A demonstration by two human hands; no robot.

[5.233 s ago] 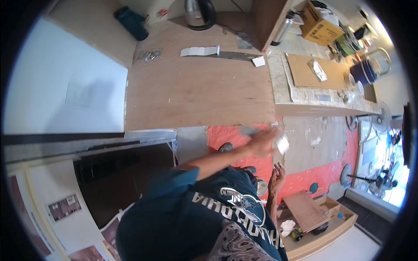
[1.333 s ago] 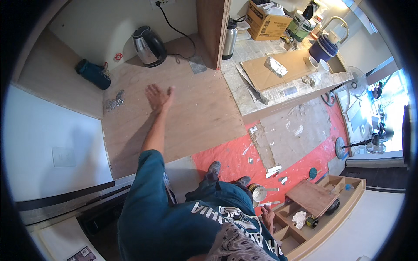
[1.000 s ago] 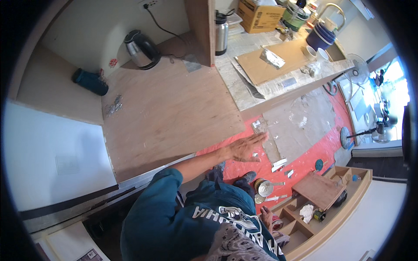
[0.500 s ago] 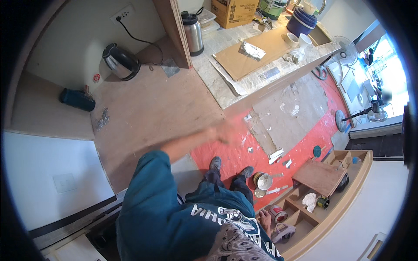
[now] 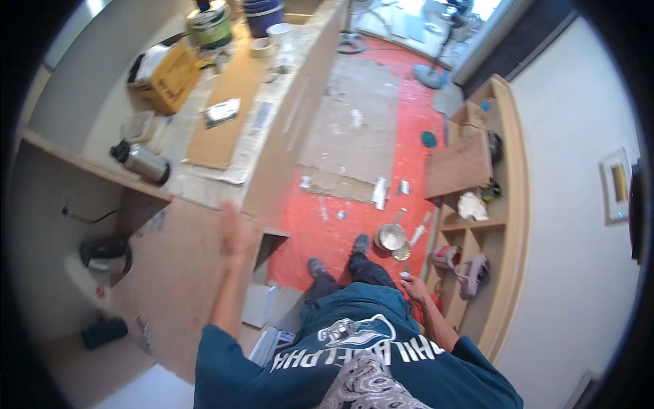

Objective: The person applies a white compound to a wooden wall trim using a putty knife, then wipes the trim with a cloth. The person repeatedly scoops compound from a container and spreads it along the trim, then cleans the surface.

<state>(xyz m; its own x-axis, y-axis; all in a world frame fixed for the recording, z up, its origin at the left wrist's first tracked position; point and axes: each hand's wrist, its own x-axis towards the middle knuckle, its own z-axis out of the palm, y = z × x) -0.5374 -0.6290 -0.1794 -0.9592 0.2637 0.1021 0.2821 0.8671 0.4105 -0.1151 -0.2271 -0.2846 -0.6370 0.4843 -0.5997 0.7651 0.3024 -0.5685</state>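
Standing at the wooden worktop [image 5: 167, 273]: one person, hands well apart.
Left hand [image 5: 236, 238]: blurred, over or on the worktop; contact and finger pose unreadable from here, nothing visible in it.
Right hand [image 5: 415, 289]: low, near the shelf unit [image 5: 522, 204]; seems to pinch a small pale piece [image 5: 406, 275]; cannot confirm the grip.
Pale piece: by the right hand; presumably light, stiffness uncertain; an edge pinch should suit.
Round pail [image 5: 391, 237]: beyond the right hand; likely weighty, best held by its rim.
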